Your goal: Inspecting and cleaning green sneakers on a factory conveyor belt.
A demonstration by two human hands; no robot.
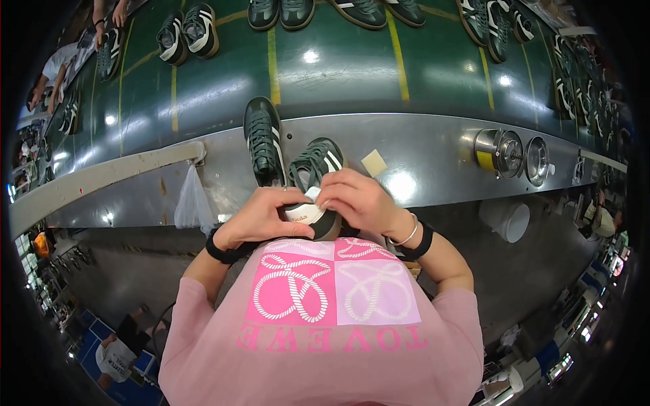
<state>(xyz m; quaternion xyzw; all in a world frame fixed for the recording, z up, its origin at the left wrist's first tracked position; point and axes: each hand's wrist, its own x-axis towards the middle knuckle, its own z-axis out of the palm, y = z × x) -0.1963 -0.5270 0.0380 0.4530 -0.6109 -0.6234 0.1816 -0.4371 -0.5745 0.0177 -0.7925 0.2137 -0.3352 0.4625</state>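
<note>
A dark green sneaker [311, 161] with white side stripes sits at the metal ledge's near edge, its toe pointing away and its heel close to my body. My left hand [263, 216] is closed round the left side of its heel, the thumb along the collar. Over the shoe's opening, my right hand [360, 201] pinches a small white piece [313, 193]; its fingertips partly cover what they hold. A white heel area [305, 212] with gold print shows between the hands. The matching sneaker [261, 141] stands just left, upright and untouched.
A pale yellow square [374, 163] lies on the metal ledge [433, 145], with round metal tins [500, 152] farther right. A plastic bag [194, 199] hangs at the left bar [101, 183]. Beyond, a green conveyor [338, 74] bears several sneakers. Other people's hands [112, 17] are far left.
</note>
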